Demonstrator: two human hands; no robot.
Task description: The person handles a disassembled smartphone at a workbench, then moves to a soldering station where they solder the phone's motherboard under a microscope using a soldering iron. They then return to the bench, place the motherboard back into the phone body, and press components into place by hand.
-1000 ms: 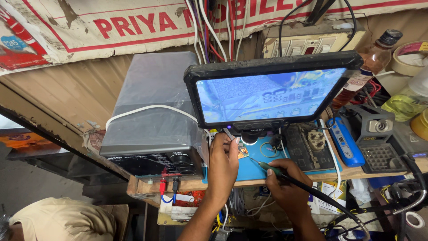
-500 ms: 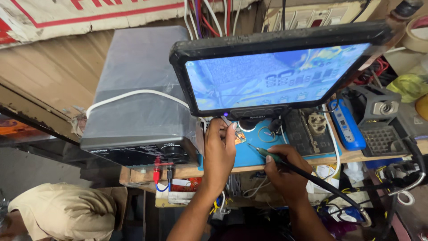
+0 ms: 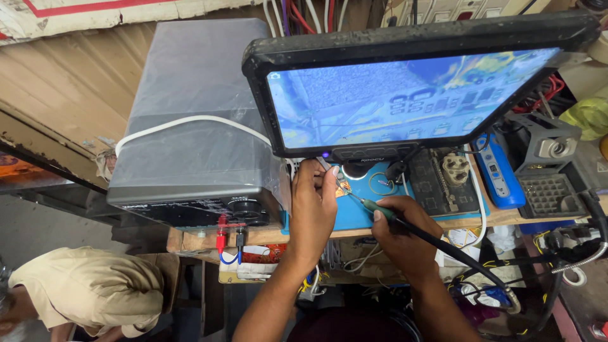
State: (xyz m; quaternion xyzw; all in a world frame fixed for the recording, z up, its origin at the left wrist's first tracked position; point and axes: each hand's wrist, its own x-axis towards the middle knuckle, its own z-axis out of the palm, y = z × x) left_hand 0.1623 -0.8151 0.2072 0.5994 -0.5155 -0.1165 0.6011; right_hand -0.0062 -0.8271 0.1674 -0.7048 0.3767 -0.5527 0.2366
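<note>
Wooden panelling backs a cluttered desk (image 3: pixel 190 239). On its left stands a large grey box-shaped unit (image 3: pixel 190 126) with a white cable across the top. To the right a black-framed monitor (image 3: pixel 411 88) shows a magnified circuit view. Below it lies a blue work mat (image 3: pixel 354 215). Left hand (image 3: pixel 311 202): fingers curled, fingertips pinched on a small circuit board (image 3: pixel 342 187) held over the mat under the monitor. Right hand (image 3: pixel 399 231): closed around a green-handled soldering iron (image 3: pixel 373 209), tip touching the board, black cord trailing right.
</note>
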